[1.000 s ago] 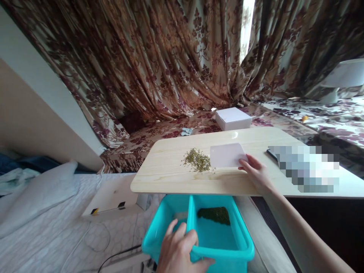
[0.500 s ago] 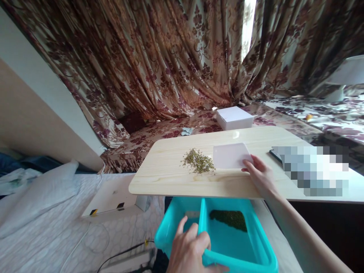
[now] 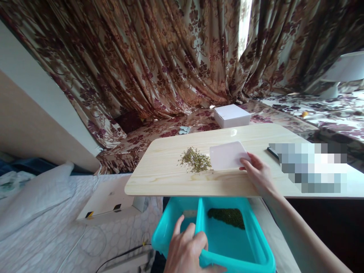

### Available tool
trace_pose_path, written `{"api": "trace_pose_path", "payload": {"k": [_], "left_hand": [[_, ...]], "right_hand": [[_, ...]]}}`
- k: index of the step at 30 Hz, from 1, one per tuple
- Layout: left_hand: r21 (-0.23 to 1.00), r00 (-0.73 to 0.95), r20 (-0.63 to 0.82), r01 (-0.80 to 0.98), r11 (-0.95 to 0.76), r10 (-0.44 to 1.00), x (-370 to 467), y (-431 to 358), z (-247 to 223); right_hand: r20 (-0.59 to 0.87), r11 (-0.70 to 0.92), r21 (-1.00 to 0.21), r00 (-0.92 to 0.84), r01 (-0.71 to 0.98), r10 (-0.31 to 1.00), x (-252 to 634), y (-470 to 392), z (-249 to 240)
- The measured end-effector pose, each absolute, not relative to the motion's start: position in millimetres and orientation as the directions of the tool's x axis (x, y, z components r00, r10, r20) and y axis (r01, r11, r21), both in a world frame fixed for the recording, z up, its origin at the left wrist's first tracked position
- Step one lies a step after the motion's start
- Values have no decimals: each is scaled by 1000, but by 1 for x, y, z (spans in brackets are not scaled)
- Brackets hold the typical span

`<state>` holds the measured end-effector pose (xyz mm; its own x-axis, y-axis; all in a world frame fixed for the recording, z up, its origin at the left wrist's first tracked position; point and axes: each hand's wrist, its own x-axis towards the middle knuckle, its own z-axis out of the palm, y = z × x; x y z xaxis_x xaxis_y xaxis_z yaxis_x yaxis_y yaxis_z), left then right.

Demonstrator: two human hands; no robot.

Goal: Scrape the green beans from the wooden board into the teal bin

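A loose heap of small green grains [image 3: 196, 159] lies on the pale wooden tabletop [image 3: 159, 178]. My right hand [image 3: 257, 170] grips the right edge of a flat whitish sheet [image 3: 226, 155], whose left edge is beside the grains. Below the table's front edge is a turquoise two-part bin [image 3: 269, 246]. More dark green grains [image 3: 227, 217] lie in its right compartment, and something pale shows in the left one. My left hand [image 3: 186, 248] is closed on the bin's divider and near rim, its index finger extended over the left compartment.
On the table's right side lie a dark-edged flat object [image 3: 273, 152] and a pixelated area. A white box [image 3: 231, 115] stands behind the table. At left are a bed with a pillow [image 3: 42, 193], a pale box [image 3: 106, 199] and cables. A lamp [image 3: 344, 68] stands far right.
The whole view has shifted slightly, so most things appear a little further left. The sheet in my right hand looks slightly more tilted. Both hands keep their holds.
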<state>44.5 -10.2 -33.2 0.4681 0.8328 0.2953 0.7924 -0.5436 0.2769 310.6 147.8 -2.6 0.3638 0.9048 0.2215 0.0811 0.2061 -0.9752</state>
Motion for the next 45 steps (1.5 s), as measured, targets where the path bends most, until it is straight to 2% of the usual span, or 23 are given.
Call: {"api": "trace_pose_path", "payload": {"k": [6,19,30,38,45], "left_hand": [[283,464,289,794,-538,837,46,-11,-33],[244,504,278,786,-568,817,40,-13,-37],[304,470,259,790,-533,844,45,-14,-36],[316,447,264,797,-515,855,46,-16,-34],[342,426,236,805,-485,873,47,-17,-30]], "right_hand": [[205,201,-978,381,52,902,310,147,-2],[239,242,-970,299,25,924,309,146,0],[211,217,-976,275,7,938,308,146,1],[212,204,-977,376,60,902,311,147,-3],[192,183,-981,343,59,920,311,147,-3]]}}
